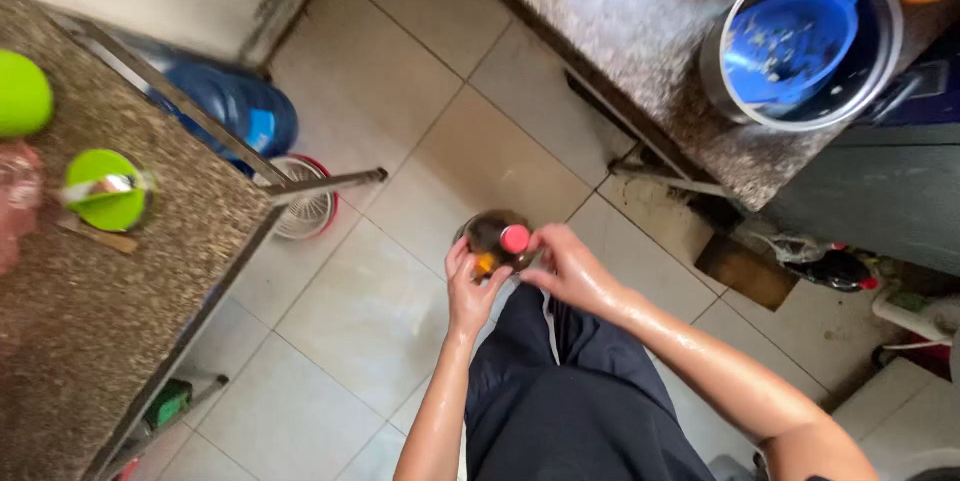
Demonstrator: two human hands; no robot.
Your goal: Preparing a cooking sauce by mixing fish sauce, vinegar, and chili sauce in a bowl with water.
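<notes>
The left hand (470,286) wraps around the side of a dark glass bottle (492,239), fingers curled against it, holding it over the tiled floor (370,311) in front of the person's dark trousers (560,391). The right hand (570,266) pinches at the bottle's red cap (515,238) with its fingertips; whether the cap is loose is hard to tell from above. To the left, a speckled counter (110,311) carries a green lidded cup (108,191), with a blue water jug (240,106) below. At upper right, a second counter (620,31) bears a metal pot (880,81) with a blue ladle (790,46) in it.
</notes>
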